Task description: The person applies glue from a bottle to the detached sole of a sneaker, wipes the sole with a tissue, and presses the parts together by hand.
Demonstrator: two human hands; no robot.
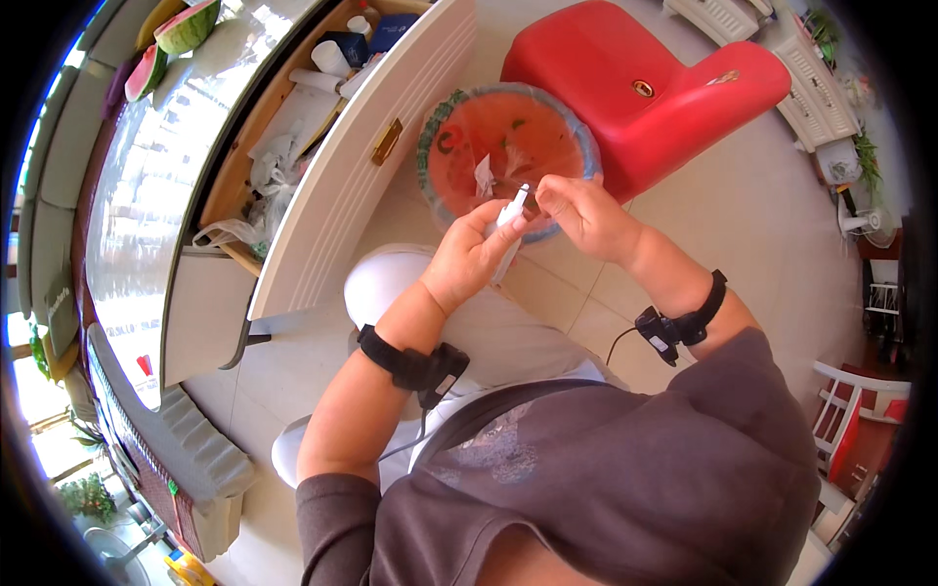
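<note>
My left hand (461,256) is closed around a small white bottle (509,211) with a narrow nozzle that points up and away from me. My right hand (591,217) is just to the right of the nozzle, thumb and fingertips pinched together. Whatever lies in that pinch is too small to make out. Both hands are above the near part of a round bin (589,146) with a pale blue and green rim. Through the reddish inside of the bin, a crumpled white scrap (484,176) shows beyond the bottle.
A drawer (337,161) stands pulled out on my left, with plastic bags (277,176) and a white cup (330,59) inside. Above it is a glossy tabletop (195,127) bearing cut watermelon (188,27). A red seat (606,78) adjoins the bin's far right side.
</note>
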